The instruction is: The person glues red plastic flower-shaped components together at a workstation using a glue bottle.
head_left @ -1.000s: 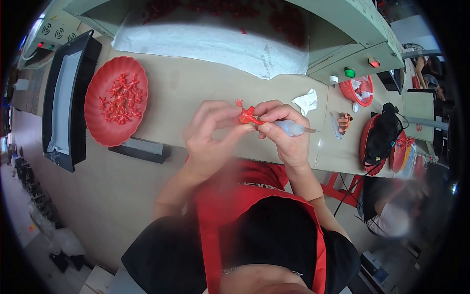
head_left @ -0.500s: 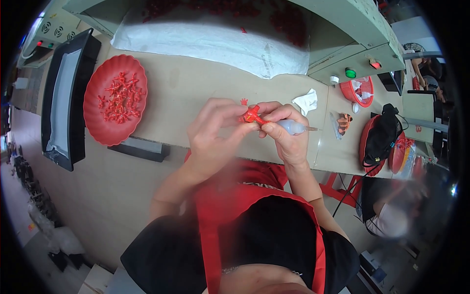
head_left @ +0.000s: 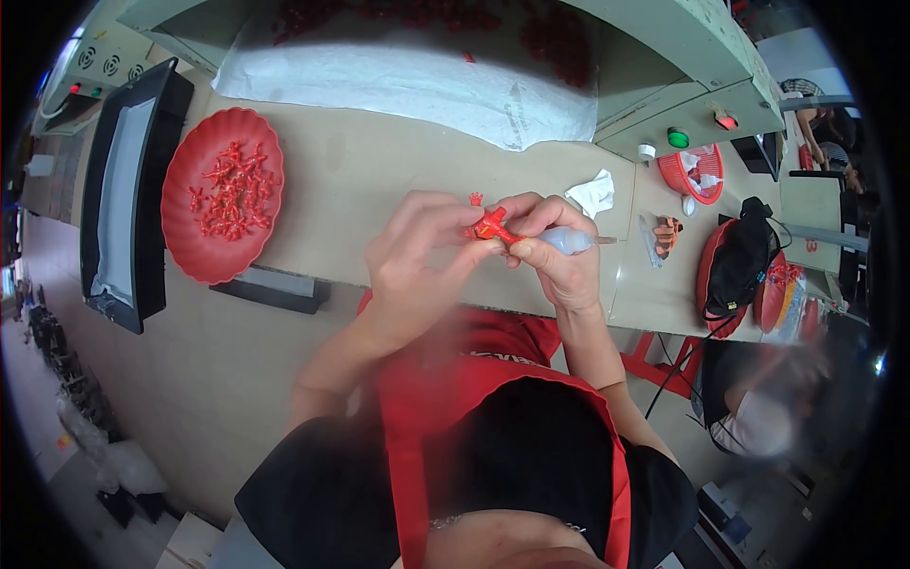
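Over the near part of the bench, a small glossy red toy figure is pinched between both my hands. My left hand grips one side of it with thumb and fingertips. My right hand has thumb and index finger closed on its other end. Tucked in that same hand is a small translucent squeeze bottle, its thin tip pointing right. A tiny red hand-shaped bit shows just beyond the figure; whether it is joined to it I cannot tell. My fingers hide parts of the figure.
At left, a red scalloped plate bears several red figures, beside a black tray. A pale machine with white sheeting spans the back. Rightward are a crumpled tissue, a red basket and an orange-brown figure.
The red figure has turned slightly between my fingers, and its right end now tilts lower. Both hands stay in nearly the same place.
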